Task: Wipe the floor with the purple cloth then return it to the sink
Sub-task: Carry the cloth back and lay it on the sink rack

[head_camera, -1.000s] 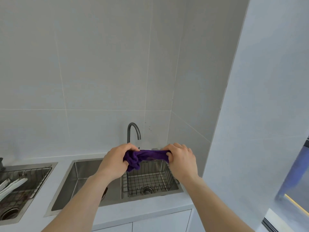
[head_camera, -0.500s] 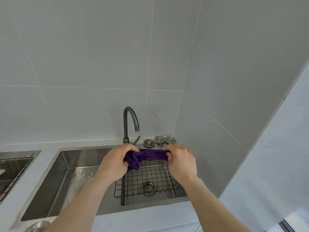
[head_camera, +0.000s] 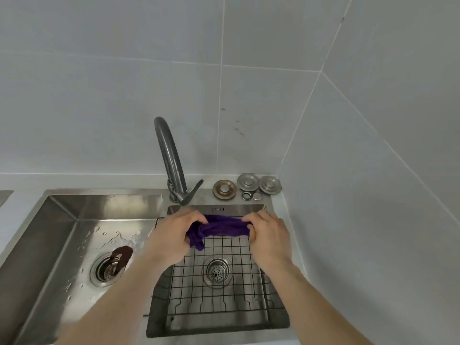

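The purple cloth [head_camera: 219,229] is bunched and stretched between both hands over the right basin of the steel sink [head_camera: 216,327]. My left hand [head_camera: 171,237] grips its left end, where a fold hangs down. My right hand [head_camera: 268,237] grips its right end. Both hands hover above the black wire rack [head_camera: 224,295] that sits in that basin, near its back wall.
A dark curved faucet [head_camera: 169,155] stands behind the basins, just beyond my hands. The wet left basin [head_camera: 82,220] has a drain with a brown scrap beside it. Several metal drain stoppers [head_camera: 247,186] lie on the back ledge. Tiled walls close the corner at right.
The view has tilted down and moved closer over the sink. My hands, still holding the cloth, have dropped lower into the right basin above the wire rack.
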